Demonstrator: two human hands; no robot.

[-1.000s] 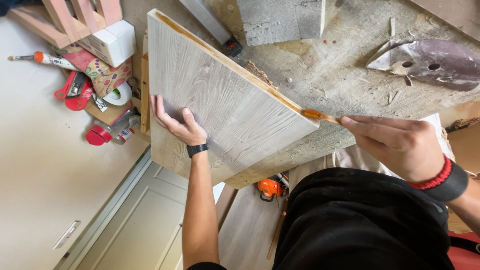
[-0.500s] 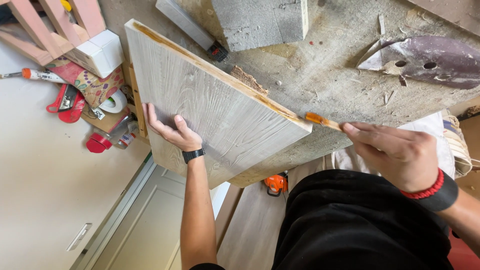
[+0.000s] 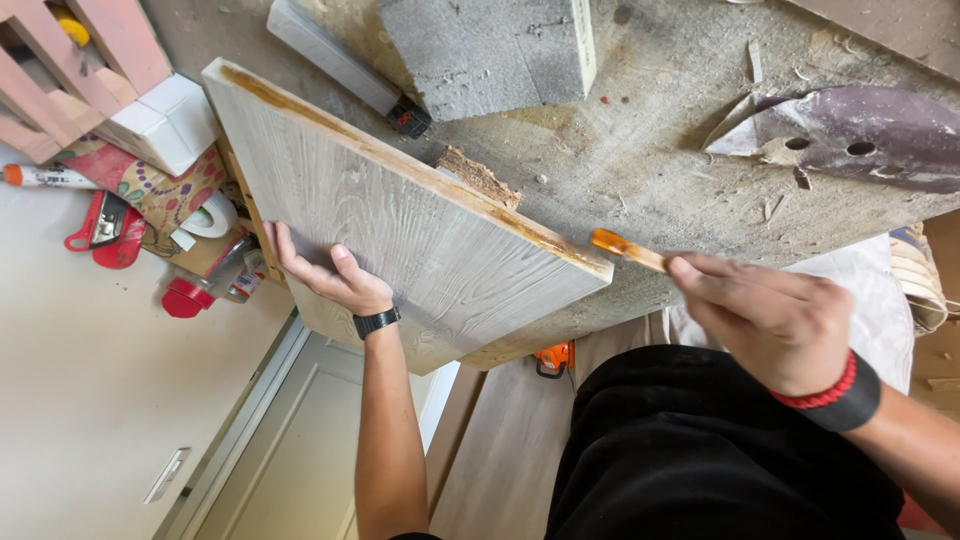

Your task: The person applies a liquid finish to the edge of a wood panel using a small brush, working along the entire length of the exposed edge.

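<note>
A: What differs from a second ago?

B: The pale wooden board sits lower and further left in the view, still propped on edge on the dusty workbench. The left hand has slid down its grey face and now lies flat against it, fingers spread wide, bracing it.

A: And the other hand?

B: The right hand stays closed around a small brush; its orange tip now touches the board's near corner, where a yellowish coat, probably glue, runs along the top edge.

A: So the edge is nearly covered?

B: It looks so; the coat seems to reach end to end, though the far corner is hard to judge.
</note>
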